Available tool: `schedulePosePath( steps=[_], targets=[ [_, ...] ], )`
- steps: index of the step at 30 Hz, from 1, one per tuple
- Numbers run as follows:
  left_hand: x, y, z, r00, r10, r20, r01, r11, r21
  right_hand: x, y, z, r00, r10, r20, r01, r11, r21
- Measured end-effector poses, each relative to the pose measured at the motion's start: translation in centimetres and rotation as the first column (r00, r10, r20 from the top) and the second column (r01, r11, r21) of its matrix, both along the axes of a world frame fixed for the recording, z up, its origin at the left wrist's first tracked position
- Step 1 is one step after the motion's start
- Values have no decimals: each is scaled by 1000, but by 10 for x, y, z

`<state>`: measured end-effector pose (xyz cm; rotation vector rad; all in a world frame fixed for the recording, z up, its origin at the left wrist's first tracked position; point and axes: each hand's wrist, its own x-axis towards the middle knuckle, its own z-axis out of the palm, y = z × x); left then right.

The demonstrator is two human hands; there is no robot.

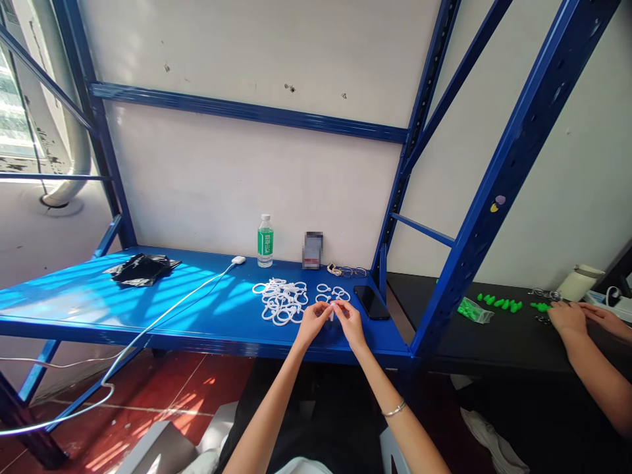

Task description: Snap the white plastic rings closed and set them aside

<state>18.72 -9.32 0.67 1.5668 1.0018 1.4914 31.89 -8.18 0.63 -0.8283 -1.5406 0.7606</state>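
My left hand (313,320) and my right hand (348,318) meet over the blue shelf top (74,296), fingers pinched together on a small white ring (332,308) held between them. Just beyond my left hand lies a heap of white plastic rings (281,299). A few separate white rings (332,291) lie in front of my right hand. A silver bracelet sits on my right wrist.
A black phone (371,302) lies right of my hands. A green-labelled water bottle (265,241), a small dark box (313,250), a white cable (162,313) and a black bag (141,268) are on the shelf. Another person's hands (573,317) work on a black table with green pieces (498,303).
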Motion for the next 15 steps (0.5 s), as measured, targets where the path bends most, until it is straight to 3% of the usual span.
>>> schedulePosePath(
  steps=[15],
  targets=[
    [1, -2, 2, 990, -85, 114, 90, 995, -38, -1, -2, 2, 996, 82, -31, -82, 997, 2]
  ],
)
